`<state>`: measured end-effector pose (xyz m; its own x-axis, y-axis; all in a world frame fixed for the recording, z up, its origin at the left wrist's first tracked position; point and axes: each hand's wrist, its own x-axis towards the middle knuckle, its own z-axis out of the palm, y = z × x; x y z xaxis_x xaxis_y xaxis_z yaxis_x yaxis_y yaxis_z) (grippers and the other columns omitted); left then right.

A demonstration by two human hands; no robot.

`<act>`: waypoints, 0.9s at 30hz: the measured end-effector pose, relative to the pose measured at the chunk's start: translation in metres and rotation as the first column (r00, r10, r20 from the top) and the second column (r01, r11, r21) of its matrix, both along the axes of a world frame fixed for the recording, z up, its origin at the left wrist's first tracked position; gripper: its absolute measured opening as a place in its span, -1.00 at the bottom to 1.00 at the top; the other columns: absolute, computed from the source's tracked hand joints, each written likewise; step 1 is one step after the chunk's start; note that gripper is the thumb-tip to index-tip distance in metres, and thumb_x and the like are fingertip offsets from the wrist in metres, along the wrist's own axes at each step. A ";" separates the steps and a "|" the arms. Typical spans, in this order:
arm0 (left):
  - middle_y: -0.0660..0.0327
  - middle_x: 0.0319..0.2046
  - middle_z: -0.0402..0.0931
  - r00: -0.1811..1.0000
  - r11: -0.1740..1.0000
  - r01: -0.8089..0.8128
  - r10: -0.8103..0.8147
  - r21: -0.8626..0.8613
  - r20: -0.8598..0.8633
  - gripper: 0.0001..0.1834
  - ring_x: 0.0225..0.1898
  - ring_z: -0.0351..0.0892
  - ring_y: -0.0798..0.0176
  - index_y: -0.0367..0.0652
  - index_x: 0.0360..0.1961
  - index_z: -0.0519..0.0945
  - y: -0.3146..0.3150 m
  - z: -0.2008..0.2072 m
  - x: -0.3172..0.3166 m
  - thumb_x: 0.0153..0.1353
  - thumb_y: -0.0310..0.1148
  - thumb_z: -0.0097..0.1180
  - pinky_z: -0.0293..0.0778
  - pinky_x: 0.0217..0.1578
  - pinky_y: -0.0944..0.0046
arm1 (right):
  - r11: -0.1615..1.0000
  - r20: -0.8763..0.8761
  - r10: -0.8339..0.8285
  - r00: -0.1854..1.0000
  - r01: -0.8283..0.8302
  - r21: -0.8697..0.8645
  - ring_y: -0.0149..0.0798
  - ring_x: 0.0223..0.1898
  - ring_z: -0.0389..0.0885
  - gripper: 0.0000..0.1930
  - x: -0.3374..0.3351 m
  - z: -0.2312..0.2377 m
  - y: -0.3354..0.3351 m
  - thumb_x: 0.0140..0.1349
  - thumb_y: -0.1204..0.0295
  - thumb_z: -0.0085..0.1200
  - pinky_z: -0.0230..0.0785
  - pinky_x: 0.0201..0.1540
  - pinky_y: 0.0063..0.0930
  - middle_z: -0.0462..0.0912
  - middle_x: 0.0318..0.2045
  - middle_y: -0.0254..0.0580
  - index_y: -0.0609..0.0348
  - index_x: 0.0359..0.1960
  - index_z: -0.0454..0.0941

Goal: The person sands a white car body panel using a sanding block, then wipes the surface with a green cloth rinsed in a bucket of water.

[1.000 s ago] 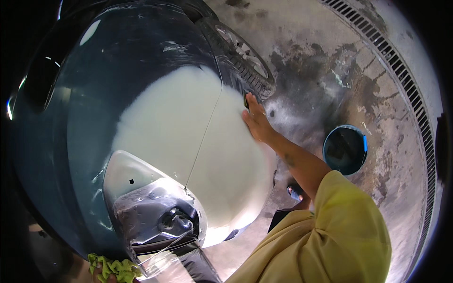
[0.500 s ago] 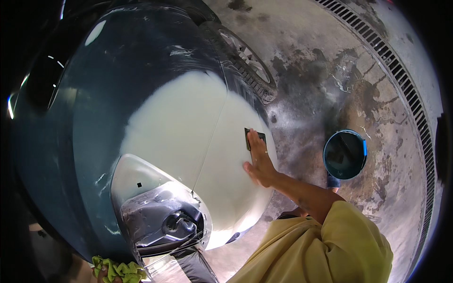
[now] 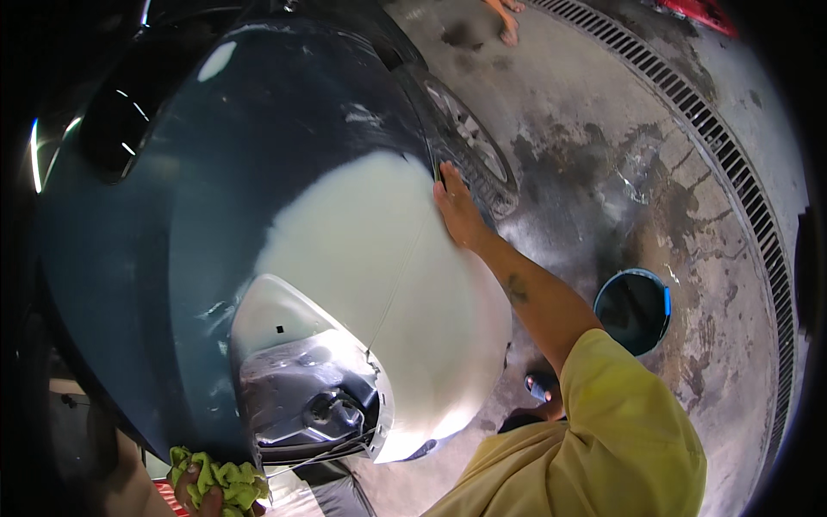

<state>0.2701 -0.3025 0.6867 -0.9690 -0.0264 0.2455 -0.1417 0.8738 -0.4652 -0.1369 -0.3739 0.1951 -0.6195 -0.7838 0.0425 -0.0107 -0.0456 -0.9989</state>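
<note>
My right hand (image 3: pixel 461 211) reaches across the car's side panel and presses against its edge beside the wheel arch, fingers stretched and close together. A thin dark sheet, which looks like sandpaper (image 3: pixel 438 172), shows under its fingertips. Around it spreads a large pale, matte patch (image 3: pixel 353 224) on the dark blue-green bodywork, crossed by a panel seam. At the lower left, my left hand (image 3: pixel 191 493) has its fingers around a crumpled yellow-green cloth (image 3: pixel 231 484), by the car's corner. Between the hands lies the bare headlight opening (image 3: pixel 314 401), with inner metal exposed.
A wheel (image 3: pixel 474 138) stands just beyond my right hand. On the stained concrete floor sits a bucket (image 3: pixel 633 272) holding dark liquid, near my right elbow. A drain grate (image 3: pixel 715 121) curves along the right. Another person's foot (image 3: pixel 510 30) is at the top.
My right hand has slid forward along the panel with the sandpaper, from the pale patch's right side to the edge by the wheel. My left hand still holds the cloth. The view has shifted slightly.
</note>
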 end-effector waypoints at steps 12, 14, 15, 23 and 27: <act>-0.10 0.11 0.52 0.995 0.991 0.102 -0.103 0.083 0.008 -0.42 0.07 0.57 -0.20 0.11 0.10 0.59 0.006 -0.013 -0.014 0.21 0.21 0.37 0.52 0.05 -0.25 | 0.996 -0.017 -0.083 0.996 0.082 -0.031 0.03 0.72 -0.21 -0.19 -0.029 0.044 -0.024 0.64 -0.04 -0.21 -0.30 0.70 -0.12 -0.09 0.69 0.14 0.30 0.67 -0.06; -0.07 0.09 0.54 0.979 0.980 0.193 -0.190 -0.040 0.073 -0.43 0.04 0.58 -0.17 0.10 0.03 0.61 0.029 0.000 -0.049 0.16 0.20 0.41 0.52 0.03 -0.23 | 0.989 -0.045 -0.071 0.996 0.065 -0.134 0.07 0.72 -0.18 -0.22 0.035 0.043 -0.008 0.63 0.07 -0.13 -0.34 0.69 -0.04 -0.06 0.68 0.17 0.30 0.66 -0.04; -0.06 0.07 0.55 0.985 0.984 0.167 -0.164 -0.064 0.058 -0.43 0.02 0.59 -0.15 0.09 -0.01 0.62 0.033 0.000 -0.039 0.11 0.20 0.44 0.52 0.01 -0.23 | 0.979 -0.166 -0.037 0.985 0.002 -0.203 0.11 0.72 -0.24 -0.14 0.084 0.019 0.004 0.61 -0.02 -0.14 -0.40 0.68 0.08 -0.14 0.69 0.20 0.28 0.68 -0.14; -0.05 0.01 0.60 0.991 0.997 0.079 -0.078 0.005 -0.105 -0.38 -0.08 0.63 -0.12 -0.01 -0.18 0.67 0.008 -0.021 -0.029 -0.22 0.09 0.59 0.52 -0.06 -0.22 | 0.998 -0.089 -0.020 0.996 0.014 -0.059 0.06 0.73 -0.33 -0.07 -0.001 0.063 0.006 0.61 -0.20 -0.28 -0.45 0.70 -0.03 -0.19 0.70 0.19 0.35 0.67 -0.16; -0.04 -0.08 0.62 0.987 0.993 0.112 -0.106 0.042 -0.124 -0.42 -0.17 0.67 -0.13 -0.09 -0.30 0.74 0.023 -0.018 -0.041 -0.38 -0.02 0.61 0.57 -0.12 -0.13 | 0.989 -0.180 0.025 0.983 -0.051 -0.141 0.11 0.73 -0.37 0.00 0.088 0.074 0.056 0.59 -0.24 -0.31 -0.47 0.69 0.03 -0.27 0.70 0.23 0.39 0.67 -0.27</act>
